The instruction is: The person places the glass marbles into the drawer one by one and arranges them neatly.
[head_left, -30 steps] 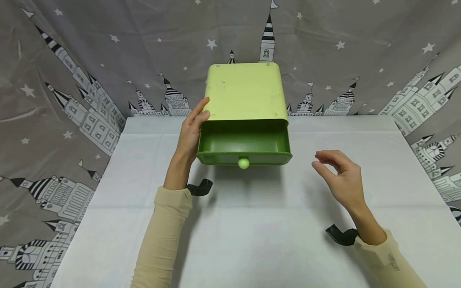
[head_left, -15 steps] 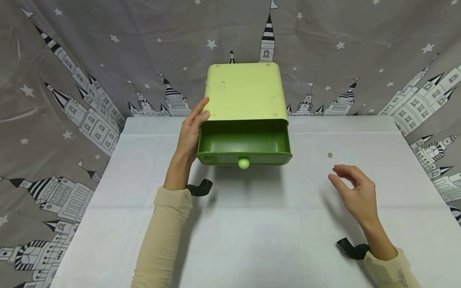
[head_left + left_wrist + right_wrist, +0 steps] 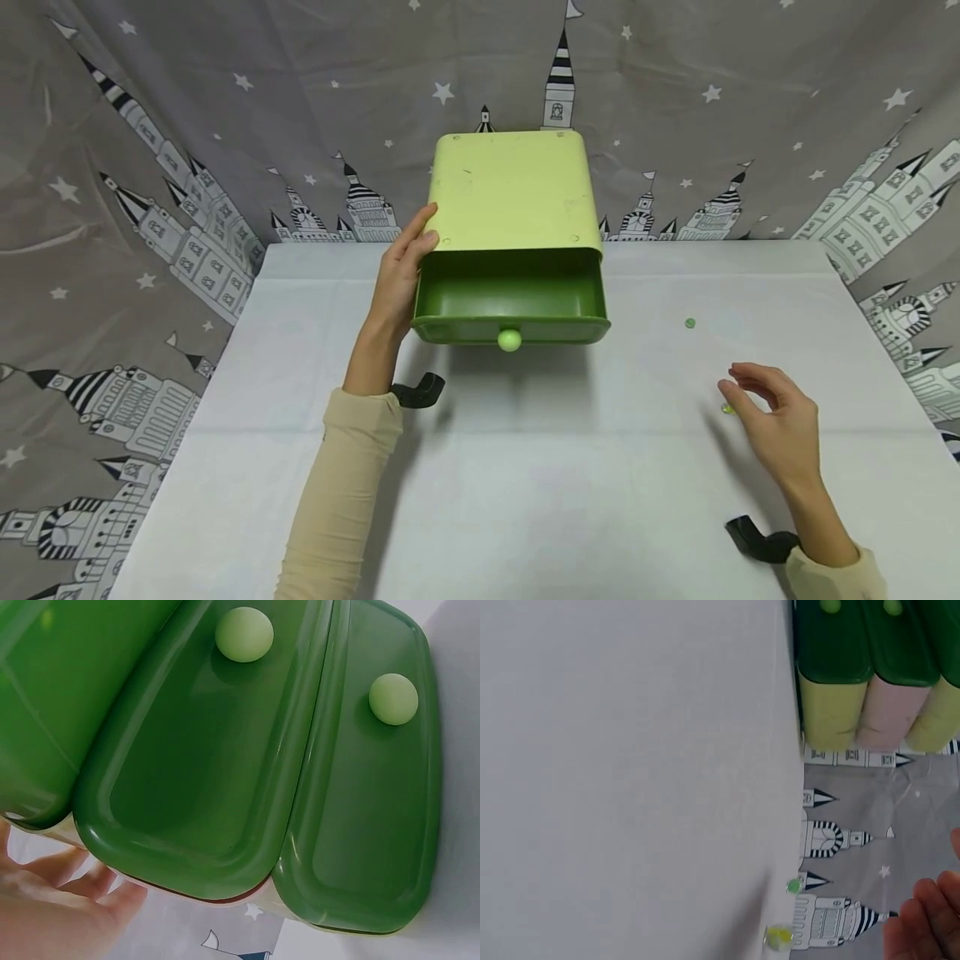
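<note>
A small drawer unit [image 3: 513, 187] with a pale yellow-green top stands at the back middle of the table. Its green top drawer [image 3: 510, 292] is pulled out, and nothing is visible inside. My left hand [image 3: 396, 279] rests against the unit's left side, fingers along the wall, as the left wrist view also shows. Over the table at the right hovers my right hand [image 3: 783, 429], loosely curved, with nothing visible between thumb and fingers. Close by its thumb lies a yellow-green glass marble [image 3: 779, 937]. Farther back is a small green marble-like piece [image 3: 690, 323].
Two lower drawers [image 3: 187, 772] with round light-green knobs [image 3: 394, 699] sit closed below the open one. A white cloth [image 3: 525, 500] covers the table. Behind it hangs a grey curtain [image 3: 300, 83] with castles and stars.
My right hand has moved right and toward me, away from the drawer unit. The green piece and then the yellow-green marble have come into sight. My left hand stays put.
</note>
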Tool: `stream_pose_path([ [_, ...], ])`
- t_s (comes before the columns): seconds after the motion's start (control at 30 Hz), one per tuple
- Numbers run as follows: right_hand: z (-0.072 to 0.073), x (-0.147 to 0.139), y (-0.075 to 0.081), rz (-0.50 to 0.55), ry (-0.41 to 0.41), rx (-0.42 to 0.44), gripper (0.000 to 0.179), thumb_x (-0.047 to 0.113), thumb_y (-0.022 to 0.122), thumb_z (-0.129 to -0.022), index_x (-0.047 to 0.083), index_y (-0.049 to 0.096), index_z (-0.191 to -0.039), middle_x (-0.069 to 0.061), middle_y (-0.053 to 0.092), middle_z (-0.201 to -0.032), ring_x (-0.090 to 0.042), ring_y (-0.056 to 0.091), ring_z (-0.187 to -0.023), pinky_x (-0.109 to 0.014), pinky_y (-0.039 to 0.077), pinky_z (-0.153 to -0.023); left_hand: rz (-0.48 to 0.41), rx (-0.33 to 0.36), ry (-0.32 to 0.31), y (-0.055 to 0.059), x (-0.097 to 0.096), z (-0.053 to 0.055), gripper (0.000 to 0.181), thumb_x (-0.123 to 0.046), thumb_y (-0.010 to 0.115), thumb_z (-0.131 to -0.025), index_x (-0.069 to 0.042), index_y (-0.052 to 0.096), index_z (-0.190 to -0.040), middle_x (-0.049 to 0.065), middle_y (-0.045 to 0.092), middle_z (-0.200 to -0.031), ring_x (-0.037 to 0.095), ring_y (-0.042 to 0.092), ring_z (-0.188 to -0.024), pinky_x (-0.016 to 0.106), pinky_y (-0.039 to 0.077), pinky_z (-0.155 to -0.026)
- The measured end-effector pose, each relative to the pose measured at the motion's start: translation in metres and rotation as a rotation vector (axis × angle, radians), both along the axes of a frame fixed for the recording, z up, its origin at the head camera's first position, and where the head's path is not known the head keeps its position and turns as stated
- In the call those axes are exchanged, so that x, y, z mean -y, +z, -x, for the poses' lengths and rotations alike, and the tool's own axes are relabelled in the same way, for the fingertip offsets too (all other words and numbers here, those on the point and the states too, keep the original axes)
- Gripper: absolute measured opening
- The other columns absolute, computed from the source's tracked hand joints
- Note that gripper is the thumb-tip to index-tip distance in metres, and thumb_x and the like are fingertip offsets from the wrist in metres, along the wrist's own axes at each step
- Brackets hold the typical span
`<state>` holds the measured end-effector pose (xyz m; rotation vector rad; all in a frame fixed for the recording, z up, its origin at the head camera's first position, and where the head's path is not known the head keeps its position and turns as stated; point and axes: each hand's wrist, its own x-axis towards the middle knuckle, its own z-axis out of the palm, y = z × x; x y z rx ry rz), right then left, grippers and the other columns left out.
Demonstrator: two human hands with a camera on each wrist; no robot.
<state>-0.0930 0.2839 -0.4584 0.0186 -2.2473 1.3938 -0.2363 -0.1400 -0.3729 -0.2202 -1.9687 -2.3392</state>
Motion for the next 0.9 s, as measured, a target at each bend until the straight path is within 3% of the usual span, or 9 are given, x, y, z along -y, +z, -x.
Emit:
stream_pose_path([
  [0.27,-0.004,-0.014,-0.011,-0.036,-0.071,0.047,0.028,-0.018,0.072,-0.078,-0.012,0.068,-0.105,0.004,0.066,-0.099,-0.002,0.061,-0.090,-0.011,0.046,-0.083,-0.011,-0.006,0.001,0.000,0.000,0.000,0.053,-0.021,0.053,-0.101,-0.013,0.041,-0.152,0.000,0.035,-0.156,0.015,0.037,-0.137,0.032,0.036,-0.107],
  [0.47,-0.006,-0.021,-0.020,-0.101,-0.042,0.107,0.029,-0.012,0.074,-0.079,-0.012,0.067,-0.108,0.009,0.065,-0.101,0.000,0.058,-0.093,-0.009,0.043,-0.083,-0.009,-0.015,0.001,0.000,-0.001,-0.002,0.053,-0.021,0.053,-0.101,-0.012,0.041,-0.152,0.001,0.035,-0.156,0.015,0.037,-0.137,0.032,0.035,-0.108],
  [0.7,-0.010,-0.028,-0.025,-0.206,0.003,0.231,0.032,0.002,0.073,-0.088,-0.012,0.064,-0.115,-0.022,0.064,-0.113,0.014,0.050,-0.093,-0.003,0.041,-0.078,-0.016,-0.017,0.000,0.000,-0.002,-0.002,0.053,-0.020,0.053,-0.101,-0.012,0.041,-0.152,0.001,0.035,-0.156,0.016,0.038,-0.137,0.032,0.036,-0.107],
  [0.9,-0.011,-0.030,-0.029,-0.247,0.027,0.287,0.035,0.007,0.071,-0.090,-0.014,0.063,-0.117,-0.029,0.061,-0.118,0.018,0.043,-0.093,-0.001,0.038,-0.076,-0.002,-0.022,0.012,0.001,-0.003,-0.003,0.053,-0.022,0.052,-0.101,-0.012,0.041,-0.152,0.001,0.036,-0.156,0.015,0.038,-0.136,0.032,0.035,-0.107],
])
